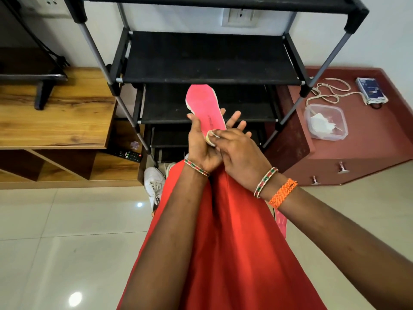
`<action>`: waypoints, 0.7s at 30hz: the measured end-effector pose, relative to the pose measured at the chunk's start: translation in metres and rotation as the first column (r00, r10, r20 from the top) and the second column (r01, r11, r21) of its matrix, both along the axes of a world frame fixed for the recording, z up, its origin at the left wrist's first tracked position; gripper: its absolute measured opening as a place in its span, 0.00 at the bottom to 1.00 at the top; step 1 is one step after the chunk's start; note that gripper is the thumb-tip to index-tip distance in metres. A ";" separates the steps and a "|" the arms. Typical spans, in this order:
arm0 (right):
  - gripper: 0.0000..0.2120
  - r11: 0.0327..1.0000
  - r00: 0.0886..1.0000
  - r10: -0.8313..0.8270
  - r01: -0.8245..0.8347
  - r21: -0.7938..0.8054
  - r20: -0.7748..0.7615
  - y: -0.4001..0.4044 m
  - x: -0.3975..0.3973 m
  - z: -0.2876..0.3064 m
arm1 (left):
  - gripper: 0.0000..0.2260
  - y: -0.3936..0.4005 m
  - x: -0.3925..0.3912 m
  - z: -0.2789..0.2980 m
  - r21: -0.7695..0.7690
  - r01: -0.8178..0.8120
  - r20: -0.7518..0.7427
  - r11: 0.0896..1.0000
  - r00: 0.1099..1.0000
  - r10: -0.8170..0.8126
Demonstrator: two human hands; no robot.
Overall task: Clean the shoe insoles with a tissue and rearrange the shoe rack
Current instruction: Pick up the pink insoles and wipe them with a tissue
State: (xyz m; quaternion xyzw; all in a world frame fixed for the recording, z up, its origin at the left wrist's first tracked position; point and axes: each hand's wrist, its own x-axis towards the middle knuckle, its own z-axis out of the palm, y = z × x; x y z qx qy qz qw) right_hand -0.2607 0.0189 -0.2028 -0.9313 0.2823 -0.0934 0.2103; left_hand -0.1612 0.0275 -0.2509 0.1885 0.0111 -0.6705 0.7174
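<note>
- One pink insole (207, 108) is held at 12 o'clock by the left hand (201, 144), fingers curled round it.
- A tissue (211, 134) is pinched by the right hand (239, 153) against the heel.
- Shoe rack (210, 59) shelves look bare; the white shoe (154, 184) is on the floor, so rearranging seems undone.

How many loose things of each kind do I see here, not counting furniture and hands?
Pink foam insole: 1
Small white tissue wad: 1
White lace-up sneaker: 1
Clear plastic lidded box: 1
Black remote control: 1
Beige shoelace: 1
Dark blue printed packet: 1
Total: 7
</note>
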 end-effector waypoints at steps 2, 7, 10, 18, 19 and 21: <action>0.42 0.996 0.994 -0.057 0.063 0.058 -0.089 0.003 -0.001 0.008 | 0.37 0.000 -0.002 0.002 -0.027 0.011 0.011 1.000 1.000 -0.011; 0.16 0.991 0.991 -0.123 0.125 -0.044 0.045 -0.003 0.003 0.005 | 0.41 -0.001 -0.016 0.009 -0.001 0.062 0.052 0.998 0.997 -0.062; 0.12 0.980 0.969 -0.194 0.199 -0.018 0.153 -0.004 0.010 0.006 | 0.43 0.000 -0.017 0.011 -0.030 0.080 0.043 0.996 0.996 -0.079; 0.10 0.968 0.960 -0.243 0.231 0.098 0.139 0.003 0.003 0.013 | 0.39 0.002 -0.018 0.017 -0.020 0.023 0.036 1.000 0.999 -0.022; 0.11 0.966 0.958 -0.253 0.245 0.078 0.131 0.002 0.004 0.014 | 0.40 0.002 -0.019 0.019 -0.017 0.034 0.054 0.999 0.998 -0.033; 0.14 0.960 0.958 -0.279 0.276 0.046 0.068 0.005 0.009 0.013 | 0.41 0.003 -0.019 0.021 0.009 0.011 0.087 1.000 0.996 -0.012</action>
